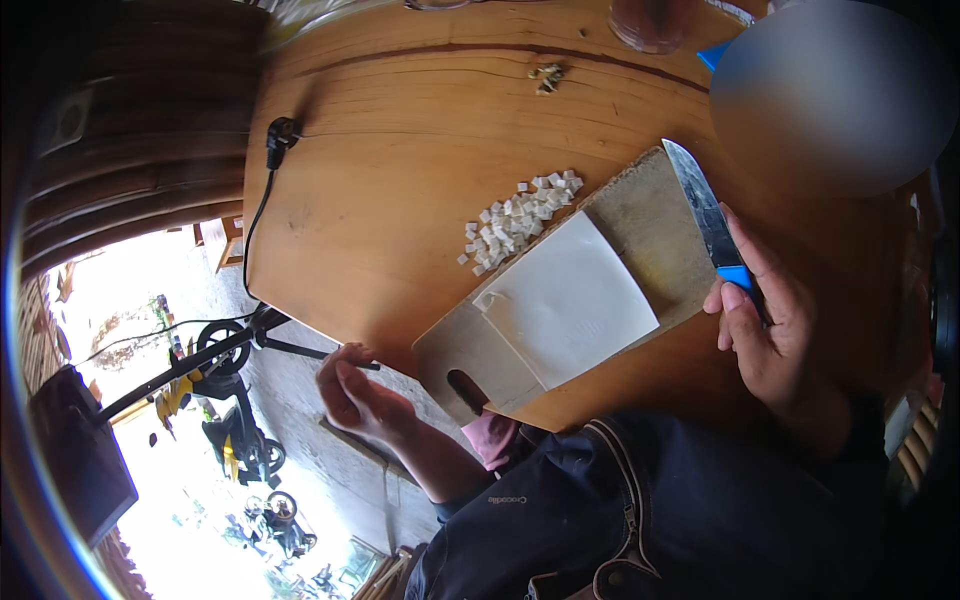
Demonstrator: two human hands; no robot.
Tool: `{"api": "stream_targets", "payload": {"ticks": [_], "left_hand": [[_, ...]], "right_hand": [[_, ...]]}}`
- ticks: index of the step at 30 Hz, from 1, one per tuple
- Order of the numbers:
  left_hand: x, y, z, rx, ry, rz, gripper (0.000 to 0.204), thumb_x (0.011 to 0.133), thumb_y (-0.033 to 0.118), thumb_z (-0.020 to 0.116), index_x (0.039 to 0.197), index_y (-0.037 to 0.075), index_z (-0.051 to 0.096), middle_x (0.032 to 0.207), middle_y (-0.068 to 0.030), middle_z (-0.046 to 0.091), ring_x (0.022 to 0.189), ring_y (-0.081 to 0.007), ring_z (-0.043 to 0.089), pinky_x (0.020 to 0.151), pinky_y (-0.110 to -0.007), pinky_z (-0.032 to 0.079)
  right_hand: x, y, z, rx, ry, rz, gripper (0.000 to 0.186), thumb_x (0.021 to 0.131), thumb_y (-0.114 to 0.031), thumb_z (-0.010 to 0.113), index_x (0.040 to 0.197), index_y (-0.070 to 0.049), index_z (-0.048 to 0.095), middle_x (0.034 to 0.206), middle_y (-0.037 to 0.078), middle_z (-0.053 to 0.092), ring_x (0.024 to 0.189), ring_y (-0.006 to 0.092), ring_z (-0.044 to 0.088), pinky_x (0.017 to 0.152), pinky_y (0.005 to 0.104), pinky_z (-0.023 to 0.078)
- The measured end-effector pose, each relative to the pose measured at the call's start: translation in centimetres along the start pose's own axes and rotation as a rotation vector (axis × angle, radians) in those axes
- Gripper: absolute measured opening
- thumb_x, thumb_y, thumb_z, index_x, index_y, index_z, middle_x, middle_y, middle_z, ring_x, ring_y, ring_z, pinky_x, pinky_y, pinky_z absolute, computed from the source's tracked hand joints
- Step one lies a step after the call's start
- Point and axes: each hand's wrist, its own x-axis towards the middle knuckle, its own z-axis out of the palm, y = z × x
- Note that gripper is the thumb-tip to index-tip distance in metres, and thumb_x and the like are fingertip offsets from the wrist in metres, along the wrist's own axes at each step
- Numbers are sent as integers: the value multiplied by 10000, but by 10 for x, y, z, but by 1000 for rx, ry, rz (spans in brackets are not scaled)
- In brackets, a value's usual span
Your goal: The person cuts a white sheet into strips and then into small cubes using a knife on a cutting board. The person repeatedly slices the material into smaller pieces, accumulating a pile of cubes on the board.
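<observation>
My right hand [770,335] grips a knife [708,222] by its blue handle. The blade, streaked with whitish residue, points up and away over the right end of a worn wooden cutting board [660,215]. On the board lies a flat, smooth white slab [575,310], its kind unclear. A narrow strip [512,345] is marked off along the slab's left side, with a small loose bit at the strip's far end. Small white cubes [515,222] are heaped on the table beyond the board. Left of the board, my left hand [368,400] hovers with its fingers curled in, nothing visible in them.
The wooden table [370,210] has a long crack near its far side. A black plug with cable [282,140] lies at the left. Dark crumpled scraps [547,78] and a glass-like vessel [648,22] are farther back. A tripod [262,328] stands off the left edge; motorcycles are outside.
</observation>
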Motion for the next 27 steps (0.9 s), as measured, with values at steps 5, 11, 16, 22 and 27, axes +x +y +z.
{"api": "stream_targets", "payload": {"ticks": [5, 11, 16, 22, 27], "left_hand": [[40, 35, -4, 127, -87, 436, 257, 1039, 157, 433, 935, -26, 579, 817, -132, 649, 818, -278, 667, 784, -416, 577], [68, 52, 7, 283, 196, 743, 445, 1059, 218, 349, 1230, -113, 594, 1275, -315, 627, 1287, -482, 578, 1115, -606, 450], [58, 5, 45, 906, -504, 92, 678, 1054, 582, 406, 1577, 153, 443, 1700, -198, 226, 1573, -406, 191, 1222, -625, 237], [64, -18, 45, 761, -647, 44, 769, 1039, 689, 270, 1664, 242, 235, 1724, -144, 184, 1586, -383, 164, 1243, -609, 135], [64, -13, 44, 737, -601, 40, 717, 1048, 620, 373, 1642, 225, 301, 1707, -151, 236, 1582, -384, 180, 1243, -597, 159]], "right_hand": [[2, -2, -4, 17, -11, 23, 533, 1013, -7, 462, 1543, 38, 425, 898, 79, 649, 662, 50, 535, 533, 201, 471], [5, -8, -9, 1, -81, 76, 533, 1011, -33, 457, 1538, 49, 424, 870, 88, 646, 665, 60, 558, 534, 209, 481], [5, -2, -7, -41, -56, 17, 535, 1005, -18, 450, 1534, 59, 419, 986, 131, 676, 672, 67, 572, 540, 214, 493], [3, -5, -14, -22, -115, 66, 528, 1010, -12, 453, 1531, 64, 418, 1251, 181, 664, 718, 75, 593, 546, 212, 500], [6, -10, -8, -6, -78, 78, 519, 1009, 20, 445, 1527, 64, 428, 1214, 145, 665, 744, 66, 580, 545, 205, 494]]}}
